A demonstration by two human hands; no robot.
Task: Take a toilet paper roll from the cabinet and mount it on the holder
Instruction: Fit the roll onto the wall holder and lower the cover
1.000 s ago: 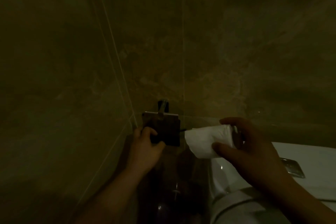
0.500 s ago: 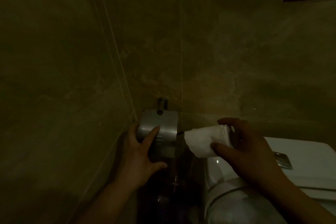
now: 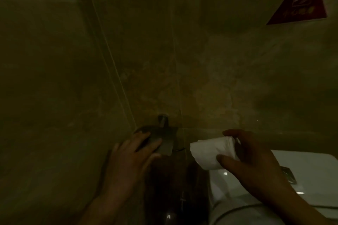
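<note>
White toilet paper roll (image 3: 212,151) gripped by right hand (image 3: 256,168); left hand (image 3: 128,159), fingers straight, presses holder cover (image 3: 165,142), which could slip shut.

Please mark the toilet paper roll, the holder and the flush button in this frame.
toilet paper roll (image 3: 210,151), head view, middle of its white side.
holder (image 3: 169,138), head view, bare metal of its cover flap.
flush button (image 3: 288,174), head view, centre of its shiny plate.

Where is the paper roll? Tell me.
Head view, right of centre: the paper roll is in the right hand, just right of the wall holder.
</note>
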